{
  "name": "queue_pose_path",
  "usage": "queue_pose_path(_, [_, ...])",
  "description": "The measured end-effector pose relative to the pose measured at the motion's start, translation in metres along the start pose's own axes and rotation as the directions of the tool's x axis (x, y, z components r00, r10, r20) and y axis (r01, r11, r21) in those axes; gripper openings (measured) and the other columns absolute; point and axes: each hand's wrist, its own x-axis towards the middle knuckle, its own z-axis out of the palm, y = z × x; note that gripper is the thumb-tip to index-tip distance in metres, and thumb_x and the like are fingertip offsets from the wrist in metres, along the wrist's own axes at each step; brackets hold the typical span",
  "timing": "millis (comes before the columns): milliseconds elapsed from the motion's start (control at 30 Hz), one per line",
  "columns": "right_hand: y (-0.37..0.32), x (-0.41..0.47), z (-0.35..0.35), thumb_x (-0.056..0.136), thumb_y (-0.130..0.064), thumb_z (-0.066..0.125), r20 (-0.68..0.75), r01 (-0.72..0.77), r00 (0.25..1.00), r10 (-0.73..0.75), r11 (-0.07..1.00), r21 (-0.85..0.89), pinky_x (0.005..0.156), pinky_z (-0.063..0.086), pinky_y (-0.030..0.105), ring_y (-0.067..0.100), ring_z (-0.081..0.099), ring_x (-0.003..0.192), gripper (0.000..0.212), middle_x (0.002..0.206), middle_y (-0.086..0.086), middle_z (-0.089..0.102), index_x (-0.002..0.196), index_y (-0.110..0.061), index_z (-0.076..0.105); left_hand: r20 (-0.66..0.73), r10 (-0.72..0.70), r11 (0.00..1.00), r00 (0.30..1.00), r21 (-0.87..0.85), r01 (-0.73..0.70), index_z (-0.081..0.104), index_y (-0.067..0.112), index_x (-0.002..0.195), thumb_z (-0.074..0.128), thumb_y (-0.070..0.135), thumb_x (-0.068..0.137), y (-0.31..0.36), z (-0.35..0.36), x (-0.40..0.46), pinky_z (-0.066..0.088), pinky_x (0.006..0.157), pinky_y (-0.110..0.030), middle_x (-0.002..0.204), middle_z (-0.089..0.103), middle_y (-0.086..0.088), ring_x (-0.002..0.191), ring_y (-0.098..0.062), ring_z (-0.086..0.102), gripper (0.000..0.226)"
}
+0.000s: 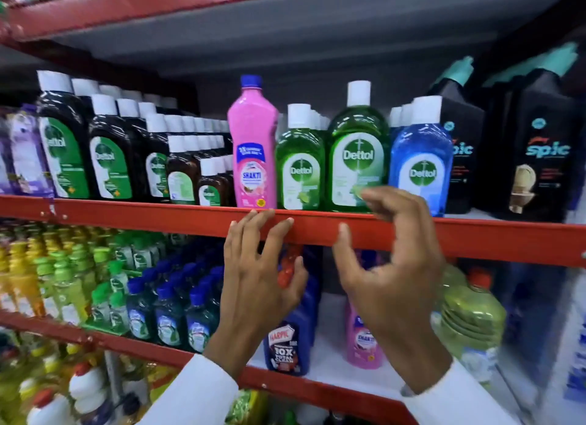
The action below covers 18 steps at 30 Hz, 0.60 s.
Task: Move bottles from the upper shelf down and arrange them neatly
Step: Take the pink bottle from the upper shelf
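A pink Shakti bottle [252, 145] with a blue cap stands upright at the front of the upper shelf [126, 210]. Beside it to the right stand a small green Dettol bottle [299, 164], a taller green Dettol bottle [358, 151] and a blue Dettol bottle [420, 158]. My left hand [258, 275] is raised, fingers spread, fingertips at the red shelf edge just under the pink bottle. My right hand [393, 266] is open with curled fingers, in front of the base of the tall green bottle, holding nothing. On the shelf below stand a blue Harpic bottle [287, 345] and another pink bottle [363, 342].
Dark Dettol bottles [107, 158] fill the upper shelf's left; black Spic bottles [539, 158] stand at its right. On the lower shelf [326, 383] are blue-capped and green-capped bottles [165, 310] at left and a large yellow-green jug [469, 320] at right. White shelf surface shows between the Harpic and pink bottles.
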Motion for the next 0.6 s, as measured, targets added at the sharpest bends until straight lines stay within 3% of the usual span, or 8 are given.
queue_pose_path(133, [-0.035, 0.035, 0.066, 0.082, -0.014, 0.073, 0.201, 0.0, 0.98, 0.01, 0.999, -0.05, 0.107, 0.046, 0.024, 0.017, 0.049, 0.129, 0.058, 0.137, 0.008, 0.053, 0.135, -0.007, 0.051, -0.001, -0.039, 0.999, 0.999, -0.029, 0.039, 0.055, 0.014, 0.134, 0.079, 0.03, 0.08, -0.028, -0.002, 0.005, 0.041, 0.112, -0.062, 0.138, 0.054, -0.01, 0.133, -0.033, 0.049, 0.061])
queue_pose_path(200, [-0.047, 0.049, 0.101, 0.082, -0.02, 0.073, 0.26, 0.059, 0.965, -0.015, 0.985, -0.162, 0.113, 0.044, 0.033, 0.023, 0.041, 0.14, 0.074, 0.15, 0.011, 0.043, 0.146, -0.007, 0.038, 0.014, -0.025, 1.0, 1.0, -0.015, 0.025, 0.054, 0.014, 0.133, 0.077, 0.031, 0.08, -0.039, -0.001, 0.006, 0.039, 0.113, -0.063, 0.138, 0.053, -0.011, 0.133, -0.033, 0.047, 0.061])
queue_pose_path(367, [-0.052, 0.08, 0.171, 0.082, -0.023, 0.071, 0.357, 0.16, 0.934, -0.003, 0.897, -0.411, 0.127, 0.018, 0.046, 0.042, 0.011, 0.154, 0.097, 0.165, 0.027, 0.012, 0.155, 0.004, 0.013, 0.081, -0.019, 1.0, 0.997, 0.024, 0.018, 0.05, 0.025, 0.139, 0.065, 0.042, 0.081, -0.052, -0.002, 0.003, 0.019, 0.128, -0.061, 0.15, 0.047, -0.012, 0.149, -0.033, 0.032, 0.062])
queue_pose_path(467, [-0.049, 0.092, 0.194, 0.081, -0.027, 0.072, 0.352, 0.148, 0.934, 0.061, 0.83, -0.538, 0.124, 0.02, 0.054, 0.048, 0.012, 0.152, 0.101, 0.163, 0.031, 0.011, 0.154, 0.005, 0.01, 0.087, -0.008, 1.0, 0.996, 0.019, 0.007, 0.04, 0.032, 0.144, 0.059, 0.046, 0.081, -0.058, -0.002, 0.005, 0.019, 0.127, -0.063, 0.155, 0.042, -0.009, 0.152, -0.031, 0.027, 0.067])
queue_pose_path(600, [-0.049, 0.101, 0.206, 0.079, -0.02, 0.074, 0.327, 0.111, 0.938, 0.111, 0.8, -0.589, 0.115, 0.032, 0.063, 0.054, 0.017, 0.148, 0.103, 0.163, 0.028, 0.014, 0.155, 0.002, 0.007, 0.061, 0.026, 1.0, 0.998, 0.006, -0.026, 0.045, 0.031, 0.141, 0.067, 0.039, 0.08, -0.064, 0.001, 0.004, 0.024, 0.125, -0.064, 0.153, 0.039, -0.005, 0.15, -0.029, 0.029, 0.065])
